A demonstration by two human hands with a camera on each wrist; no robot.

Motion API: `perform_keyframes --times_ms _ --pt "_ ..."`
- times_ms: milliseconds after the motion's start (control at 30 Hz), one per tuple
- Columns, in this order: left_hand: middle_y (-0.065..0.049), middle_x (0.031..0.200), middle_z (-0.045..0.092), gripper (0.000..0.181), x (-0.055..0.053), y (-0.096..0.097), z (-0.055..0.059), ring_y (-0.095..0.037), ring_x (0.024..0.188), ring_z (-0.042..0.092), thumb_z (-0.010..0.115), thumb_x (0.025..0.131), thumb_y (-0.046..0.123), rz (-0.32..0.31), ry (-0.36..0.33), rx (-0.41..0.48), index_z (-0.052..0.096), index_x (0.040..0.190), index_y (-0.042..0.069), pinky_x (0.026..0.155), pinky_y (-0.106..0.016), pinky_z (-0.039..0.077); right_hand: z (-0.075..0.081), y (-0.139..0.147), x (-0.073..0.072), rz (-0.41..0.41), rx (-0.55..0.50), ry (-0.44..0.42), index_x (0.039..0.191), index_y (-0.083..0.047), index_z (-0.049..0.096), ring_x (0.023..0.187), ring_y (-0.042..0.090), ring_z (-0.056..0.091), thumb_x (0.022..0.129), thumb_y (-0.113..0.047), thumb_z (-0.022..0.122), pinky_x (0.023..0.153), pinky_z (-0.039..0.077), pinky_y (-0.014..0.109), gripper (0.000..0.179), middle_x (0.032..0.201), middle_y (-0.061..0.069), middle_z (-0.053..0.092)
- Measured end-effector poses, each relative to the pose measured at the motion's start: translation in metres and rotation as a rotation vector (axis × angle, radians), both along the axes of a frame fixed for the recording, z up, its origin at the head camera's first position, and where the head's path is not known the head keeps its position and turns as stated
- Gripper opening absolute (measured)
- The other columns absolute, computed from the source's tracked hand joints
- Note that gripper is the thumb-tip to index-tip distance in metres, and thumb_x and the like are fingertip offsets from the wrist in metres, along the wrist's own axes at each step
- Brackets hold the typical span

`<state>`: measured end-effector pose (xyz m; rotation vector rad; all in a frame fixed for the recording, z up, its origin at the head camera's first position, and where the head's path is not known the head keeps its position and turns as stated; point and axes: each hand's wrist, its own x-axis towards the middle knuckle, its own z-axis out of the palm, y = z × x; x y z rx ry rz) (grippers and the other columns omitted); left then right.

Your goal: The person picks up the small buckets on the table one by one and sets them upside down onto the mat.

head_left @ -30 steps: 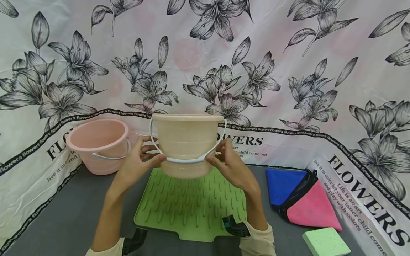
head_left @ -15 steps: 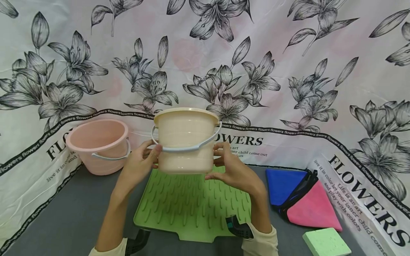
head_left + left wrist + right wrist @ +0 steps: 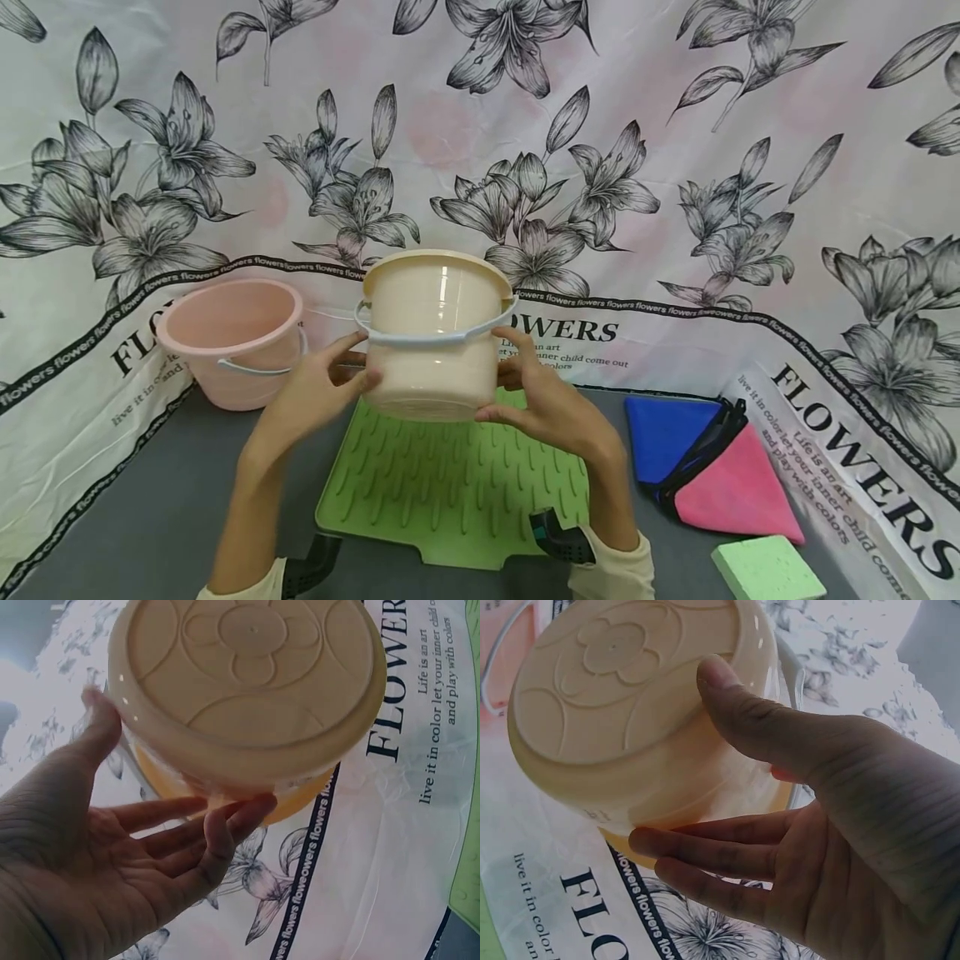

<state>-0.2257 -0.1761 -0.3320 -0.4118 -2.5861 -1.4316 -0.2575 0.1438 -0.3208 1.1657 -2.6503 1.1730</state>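
A cream bucket [image 3: 435, 379] is held up above the green mat [image 3: 450, 492], tilted with its mouth away and part of its underside showing. Its pale blue handle [image 3: 435, 339] lies across the near side. My left hand [image 3: 318, 392] holds the bucket's left side, thumb on the near wall and fingers behind it. On the opposite side, my right hand [image 3: 551, 400] grips the lower wall, its thumb near the base. A raised flower pattern marks the bucket's base [image 3: 251, 645] in the left wrist view. In the right wrist view the right thumb [image 3: 718, 675] presses the base edge.
A pink bucket [image 3: 247, 387] with a pale handle stands at the back left. Blue and pink fabric [image 3: 738, 492] with black trim lies on the right, behind a light green sponge block [image 3: 768, 567]. Flower-printed sheeting [image 3: 712, 350] backs the grey table [image 3: 165, 500].
The bucket has tipped so its underside shows more, and its handle sits higher across the wall. Both hands have shifted their grip; the right thumb has moved down toward the base.
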Motion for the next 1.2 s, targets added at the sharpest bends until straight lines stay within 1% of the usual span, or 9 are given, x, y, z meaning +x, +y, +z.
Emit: perform_keyframes --times_ms 67,233,367,533,700,867,1000,1100,1200 --pt "-0.027 0.140 0.064 0.088 0.000 -0.004 -0.001 -0.038 0.118 0.072 0.074 0.097 0.040 -0.048 0.019 -0.002 0.030 0.164 0.004 0.092 -0.041 0.062 0.001 0.000 0.000 0.006 0.005 0.006 0.165 -0.022 0.007 0.122 0.030 0.071 0.085 -0.021 0.088 0.102 0.060 0.047 0.113 0.133 0.018 0.069" --pt "-0.021 0.130 0.070 0.105 0.001 -0.011 -0.002 -0.017 0.099 0.072 0.089 0.082 0.029 -0.152 0.115 -0.031 0.029 0.165 0.006 0.083 -0.025 0.061 0.003 0.004 0.000 0.039 0.017 0.023 0.167 -0.017 0.001 0.119 0.030 0.073 0.080 -0.012 0.091 0.105 0.059 0.046 0.125 0.132 0.018 0.070" --pt "-0.014 0.123 0.072 0.112 0.002 -0.013 -0.002 -0.021 0.104 0.073 0.092 0.076 0.019 -0.190 0.175 -0.106 0.026 0.165 0.005 0.090 -0.029 0.062 0.002 0.006 -0.002 0.058 0.029 0.043 0.167 -0.012 0.000 0.118 0.031 0.074 0.082 -0.005 0.088 0.104 0.060 0.042 0.123 0.130 0.019 0.071" --pt "-0.019 0.131 0.067 0.115 0.001 -0.012 -0.004 -0.033 0.114 0.073 0.092 0.076 0.010 -0.222 0.244 -0.207 0.021 0.166 0.001 0.095 -0.041 0.062 0.001 0.006 -0.001 0.080 0.026 0.024 0.167 -0.010 0.000 0.111 0.027 0.075 0.086 0.003 0.082 0.101 0.061 0.040 0.116 0.122 0.017 0.073" --pt "-0.014 0.132 0.065 0.110 -0.002 -0.013 -0.007 -0.026 0.110 0.073 0.091 0.076 0.008 -0.195 0.308 -0.198 0.026 0.166 0.009 0.093 -0.034 0.062 0.002 0.007 0.001 0.086 0.007 0.044 0.168 -0.010 0.002 0.102 0.022 0.075 0.088 0.002 0.080 0.096 0.061 0.037 0.113 0.114 0.013 0.075" --pt "-0.014 0.136 0.059 0.100 -0.001 -0.018 -0.009 -0.008 0.116 0.065 0.088 0.079 0.011 -0.191 0.336 -0.116 0.034 0.163 0.009 0.097 -0.023 0.058 0.002 0.011 0.002 0.112 -0.021 0.075 0.169 -0.008 0.003 0.101 0.024 0.076 0.089 0.000 0.080 0.093 0.063 0.038 0.111 0.115 0.015 0.075" --pt "-0.016 0.153 0.049 0.092 -0.002 -0.021 -0.008 0.009 0.132 0.049 0.086 0.082 0.010 -0.215 0.333 -0.012 0.040 0.161 0.009 0.110 -0.017 0.051 0.001 0.013 0.001 0.139 -0.041 0.109 0.168 -0.006 0.006 0.100 0.024 0.076 0.091 -0.003 0.077 0.092 0.063 0.035 0.105 0.114 0.015 0.075" --pt "-0.013 0.158 0.045 0.085 -0.003 -0.023 -0.007 0.009 0.142 0.042 0.085 0.084 0.012 -0.232 0.318 0.105 0.046 0.158 0.010 0.116 -0.017 0.045 0.001 0.012 -0.001 0.158 -0.070 0.133 0.168 -0.006 0.010 0.100 0.023 0.076 0.095 -0.007 0.073 0.091 0.063 0.035 0.096 0.114 0.014 0.076" --pt "-0.005 0.156 0.050 0.074 -0.002 -0.023 -0.007 0.002 0.145 0.044 0.084 0.087 0.014 -0.236 0.301 0.239 0.052 0.153 0.007 0.115 -0.019 0.047 0.000 0.011 -0.003 0.168 -0.095 0.136 0.169 -0.008 0.014 0.101 0.022 0.076 0.100 -0.014 0.067 0.091 0.063 0.036 0.087 0.117 0.014 0.075"
